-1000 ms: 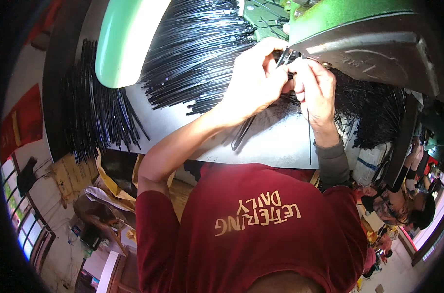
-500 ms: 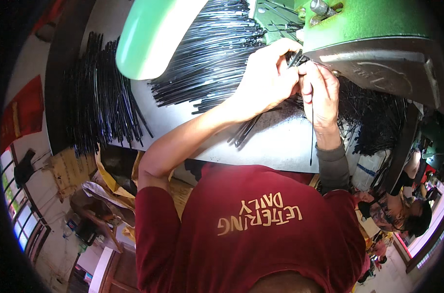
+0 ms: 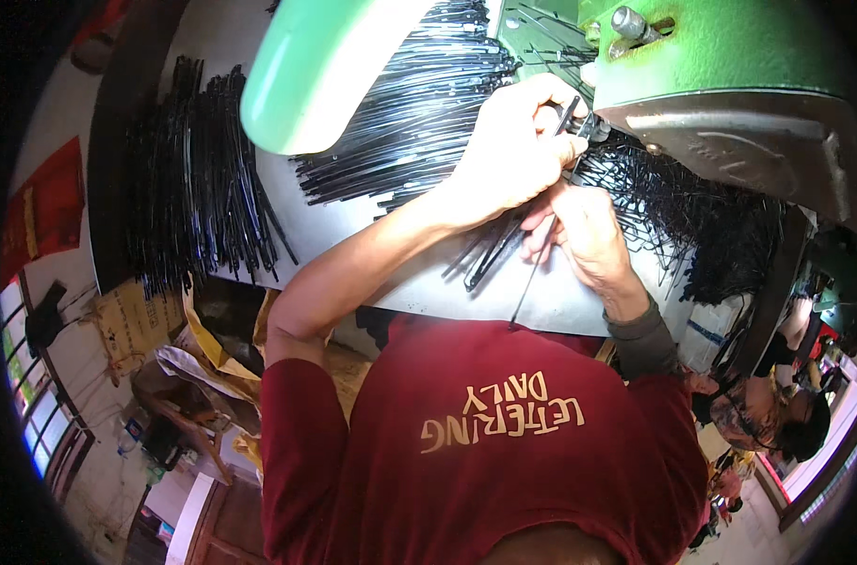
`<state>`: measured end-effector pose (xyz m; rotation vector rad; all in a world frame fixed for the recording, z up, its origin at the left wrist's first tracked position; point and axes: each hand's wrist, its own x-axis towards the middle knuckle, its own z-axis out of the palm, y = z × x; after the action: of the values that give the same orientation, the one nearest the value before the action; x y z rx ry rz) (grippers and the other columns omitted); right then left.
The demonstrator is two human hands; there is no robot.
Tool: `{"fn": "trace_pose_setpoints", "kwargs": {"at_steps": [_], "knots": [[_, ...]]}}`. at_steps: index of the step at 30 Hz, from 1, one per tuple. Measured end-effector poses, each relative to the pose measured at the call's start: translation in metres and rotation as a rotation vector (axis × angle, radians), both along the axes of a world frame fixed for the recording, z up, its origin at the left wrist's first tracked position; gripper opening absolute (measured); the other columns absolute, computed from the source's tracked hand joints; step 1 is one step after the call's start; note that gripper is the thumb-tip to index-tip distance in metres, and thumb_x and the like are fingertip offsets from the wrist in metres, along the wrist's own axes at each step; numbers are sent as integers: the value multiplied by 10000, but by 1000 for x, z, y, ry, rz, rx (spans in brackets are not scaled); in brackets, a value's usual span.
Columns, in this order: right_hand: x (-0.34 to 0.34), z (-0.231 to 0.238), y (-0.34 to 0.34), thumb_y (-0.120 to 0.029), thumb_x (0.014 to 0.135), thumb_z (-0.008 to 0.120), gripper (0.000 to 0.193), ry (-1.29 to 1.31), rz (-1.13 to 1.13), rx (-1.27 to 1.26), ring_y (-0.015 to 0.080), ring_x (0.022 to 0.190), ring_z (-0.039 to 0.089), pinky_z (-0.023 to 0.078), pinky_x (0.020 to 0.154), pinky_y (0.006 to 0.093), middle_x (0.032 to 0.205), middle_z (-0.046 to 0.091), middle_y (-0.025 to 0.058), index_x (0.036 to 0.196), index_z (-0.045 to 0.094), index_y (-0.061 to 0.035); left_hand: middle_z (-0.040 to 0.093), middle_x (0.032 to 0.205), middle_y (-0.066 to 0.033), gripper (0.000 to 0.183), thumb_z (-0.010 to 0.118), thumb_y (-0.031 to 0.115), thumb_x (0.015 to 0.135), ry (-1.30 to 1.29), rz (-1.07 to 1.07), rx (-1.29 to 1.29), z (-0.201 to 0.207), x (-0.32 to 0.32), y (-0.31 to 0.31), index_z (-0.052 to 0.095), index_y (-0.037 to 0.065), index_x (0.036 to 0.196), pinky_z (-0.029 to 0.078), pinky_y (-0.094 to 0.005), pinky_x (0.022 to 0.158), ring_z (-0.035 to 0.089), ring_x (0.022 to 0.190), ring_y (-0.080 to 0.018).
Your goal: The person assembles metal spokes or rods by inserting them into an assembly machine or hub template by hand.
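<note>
Beneath the front of a green machine [image 3: 730, 56], my left hand [image 3: 513, 141] is closed around several slim black rods [image 3: 490, 259], whose lower ends stick out below my wrist. Closer to my body, my right hand [image 3: 589, 235] has its fingers curled on one thin dark rod [image 3: 527, 287] that slants down to the front edge of the metal tabletop [image 3: 419, 287]. The upper end of that rod is partly hidden by my fingers. Behind my left hand lies a broad pile of black rods [image 3: 400, 122].
A pale green lamp-like housing [image 3: 306, 85] overhangs the table. Another stack of black rods [image 3: 202, 179] lies at the left. Under the machine on the right is a tangled heap of thin black pieces [image 3: 692, 198]. A person [image 3: 777, 405] is off to the right.
My right hand has moved down and toward me, away from my left fingertips. The thin rod swings from near vertical to a slant down to the left. My left hand stays about where it was.
</note>
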<state>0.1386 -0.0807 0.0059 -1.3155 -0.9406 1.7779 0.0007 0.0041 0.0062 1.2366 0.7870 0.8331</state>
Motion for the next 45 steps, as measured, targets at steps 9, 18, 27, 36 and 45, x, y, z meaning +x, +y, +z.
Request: {"fn": "trace_pose_setpoints", "kwargs": {"at_steps": [9, 18, 27, 36, 45], "knots": [[0, -3, -2, -207, 961, 386, 397, 15, -15, -18, 210, 533, 647, 524, 473, 259, 658, 636, 164, 827, 591, 106, 546, 732, 10, 165, 631, -37, 769, 53, 91, 112, 0, 5, -4, 560, 4, 912, 431, -219, 586, 495, 652, -56], [2, 10, 10, -339, 975, 440, 468, 75, -64, 35, 209, 541, 659, 495, 436, 233, 644, 622, 121, 783, 591, 60, 547, 633, -16, 135, 653, -13, 781, -71, 127, 136, 1, 10, 9, 523, 22, 773, 455, -227, 518, 567, 592, -92], [3, 10, 10, -368, 967, 460, 477, 35, -78, 47, 208, 533, 656, 494, 430, 234, 638, 619, 117, 780, 590, 51, 571, 650, -34, 185, 668, -3, 784, -99, 155, 73, -4, 14, 6, 494, 39, 738, 454, -219, 516, 558, 594, -78], [2, 14, 9, -371, 974, 435, 499, 60, -89, -53, 205, 512, 645, 473, 418, 225, 575, 604, 112, 750, 595, 45, 564, 626, -19, 82, 634, 27, 797, -42, 141, 68, -5, 17, 5, 561, 12, 762, 412, -213, 476, 506, 522, -68], [-31, 8, -20, -232, 991, 378, 374, -100, -106, 121, 163, 499, 591, 483, 467, 260, 646, 620, 128, 827, 563, 48, 551, 567, -33, 136, 581, 103, 800, 26, 52, 22, 12, 14, -2, 503, -7, 814, 396, -228, 442, 481, 477, -72]]}}
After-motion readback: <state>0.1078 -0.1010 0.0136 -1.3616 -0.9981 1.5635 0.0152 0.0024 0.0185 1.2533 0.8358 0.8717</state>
